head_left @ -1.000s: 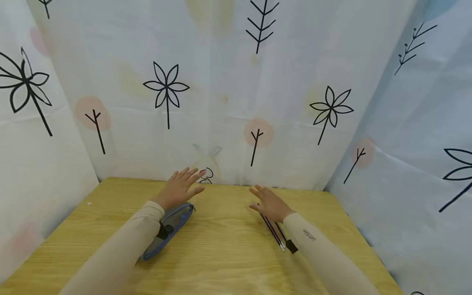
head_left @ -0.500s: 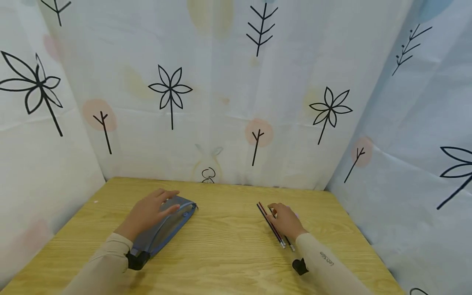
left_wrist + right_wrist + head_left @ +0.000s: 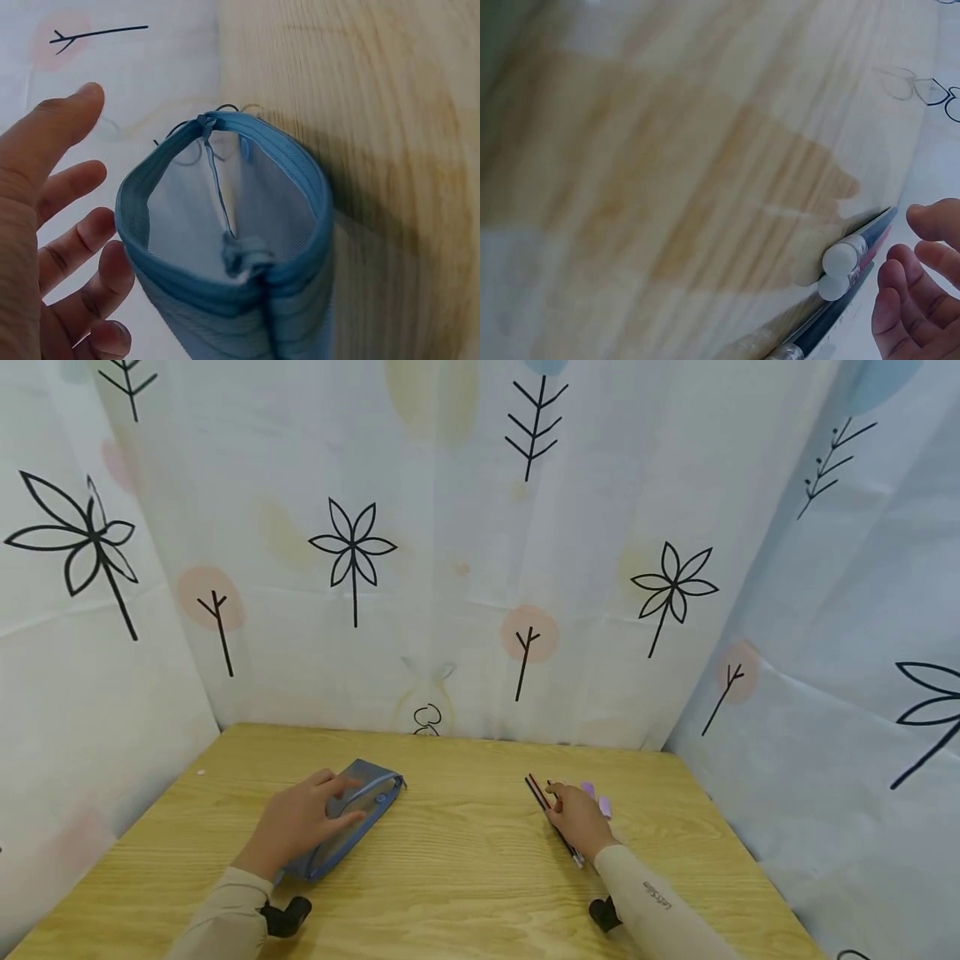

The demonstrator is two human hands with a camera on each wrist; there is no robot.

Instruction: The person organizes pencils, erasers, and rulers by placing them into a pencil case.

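My left hand (image 3: 292, 822) hovers over a blue mesh pencil case (image 3: 372, 806) at the table's left side, thumb spread from the fingers. In the left wrist view the zipped top of the case (image 3: 300, 322) gapes wide, with the loosely bent fingers (image 3: 79, 244) beside its rim. On the right, my right hand (image 3: 581, 822) is low over several dark and red pencils (image 3: 538, 797), partly covering them. From the right wrist, white-ended pencils (image 3: 874, 226) lie alongside the bent fingers (image 3: 911, 300), with a space between them and the thumb.
Two small purple pieces (image 3: 605, 807) lie just beyond the right hand. The wooden table (image 3: 450, 860) meets a white printed cloth (image 3: 450, 610) at the back and sides. A tiny pale speck (image 3: 200, 772) is at the far left.
Both hands have come down and back from a raised, outstretched position. The left is now over the pencil case, the right at the pencils, and the purple pieces have come into sight.
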